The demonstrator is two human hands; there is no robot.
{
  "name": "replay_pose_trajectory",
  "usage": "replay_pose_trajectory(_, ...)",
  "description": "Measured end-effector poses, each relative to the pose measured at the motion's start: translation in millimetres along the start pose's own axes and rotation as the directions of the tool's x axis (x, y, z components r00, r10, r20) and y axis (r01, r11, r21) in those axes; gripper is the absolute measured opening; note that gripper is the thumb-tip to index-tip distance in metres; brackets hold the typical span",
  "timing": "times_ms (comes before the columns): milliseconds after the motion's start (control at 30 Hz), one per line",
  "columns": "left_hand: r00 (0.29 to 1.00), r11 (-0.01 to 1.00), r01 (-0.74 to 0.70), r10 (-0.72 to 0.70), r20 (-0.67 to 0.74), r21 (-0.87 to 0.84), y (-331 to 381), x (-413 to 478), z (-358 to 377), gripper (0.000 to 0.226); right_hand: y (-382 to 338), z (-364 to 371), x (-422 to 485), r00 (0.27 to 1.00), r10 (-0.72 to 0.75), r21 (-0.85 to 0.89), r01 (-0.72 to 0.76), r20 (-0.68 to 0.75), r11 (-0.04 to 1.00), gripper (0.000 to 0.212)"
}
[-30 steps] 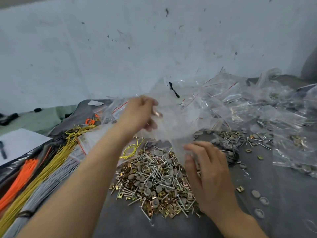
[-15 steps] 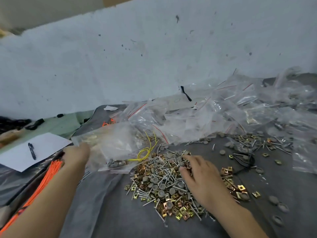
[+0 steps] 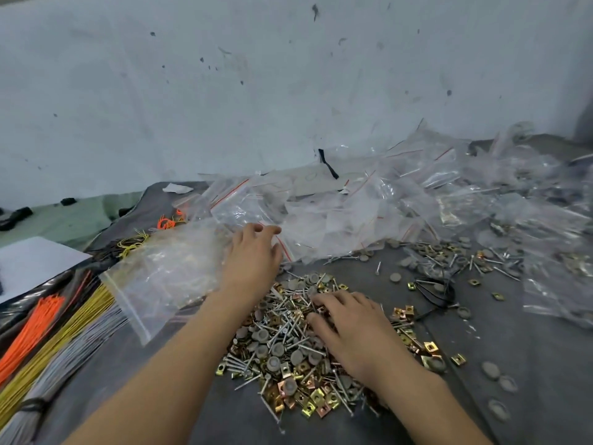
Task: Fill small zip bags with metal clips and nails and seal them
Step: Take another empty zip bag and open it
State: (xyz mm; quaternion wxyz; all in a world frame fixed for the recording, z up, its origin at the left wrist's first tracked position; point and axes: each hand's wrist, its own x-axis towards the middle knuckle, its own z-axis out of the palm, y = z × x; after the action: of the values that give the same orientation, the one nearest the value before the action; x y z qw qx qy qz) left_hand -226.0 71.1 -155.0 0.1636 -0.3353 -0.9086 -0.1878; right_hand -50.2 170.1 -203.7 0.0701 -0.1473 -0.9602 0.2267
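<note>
Hardware lies heaped at the middle of the grey tabletop [image 3: 513,354]: a pile of nails and clips [image 3: 285,354], silver nails mixed with brass-coloured square clips and grey round caps. The right hand [image 3: 349,326] rests palm down on this pile, its fingers bent with the tips among the pieces; I cannot tell whether it has hold of any. The left hand [image 3: 253,255] reaches further back, fingers loosely spread and holding nothing, its fingertips over the near edge of a heap of small zip bags [image 3: 353,213] that runs along the wall to the right. Just left of that hand lies a larger clear bag [image 3: 167,271]. At the left edge are bundles of orange ties [image 3: 35,329], yellow ties [image 3: 73,329] and grey ties [image 3: 64,364], beside a white sheet [image 3: 35,258]. More nails and clips [image 3: 449,255] lie scattered to the right.
</note>
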Motion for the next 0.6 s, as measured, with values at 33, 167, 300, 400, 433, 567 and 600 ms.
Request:
replay_pose_trajectory(33,0.999,0.998,-0.037,0.037,0.006,0.052,4,4,6,0.035,1,-1,1,1.000,-0.001,0.008,0.001,-0.014,1.000,0.046)
replay_pose_trajectory(167,0.981,0.944,-0.193,0.181,0.067,0.267,10,19,25,0.033,5,-5,5,0.997,0.002,0.026,0.000,-0.079,1.000,0.036)
replay_pose_trajectory(300,0.970,0.907,-0.235,0.194,0.147,0.349,9,27,37,0.039,11,-9,8,0.993,0.016,0.043,-0.011,-0.116,0.999,0.040)
replay_pose_trajectory(400,0.961,0.879,-0.263,0.203,0.187,0.399,10,30,41,0.044,15,-14,9,0.987,0.030,0.060,-0.021,-0.156,0.998,0.041)
replay_pose_trajectory(433,0.960,0.875,-0.266,0.203,0.193,0.405,12,31,40,0.046,16,-15,9,0.985,0.040,0.072,-0.028,-0.169,0.997,0.041)
replay_pose_trajectory(567,0.962,0.882,-0.263,0.212,0.169,0.391,20,32,33,0.045,19,-21,6,0.971,0.063,0.110,-0.039,-0.231,0.993,0.040)
replay_pose_trajectory(600,0.964,0.887,-0.265,0.229,0.138,0.378,23,31,30,0.045,20,-22,6,0.966,0.070,0.119,-0.041,-0.250,0.992,0.041)
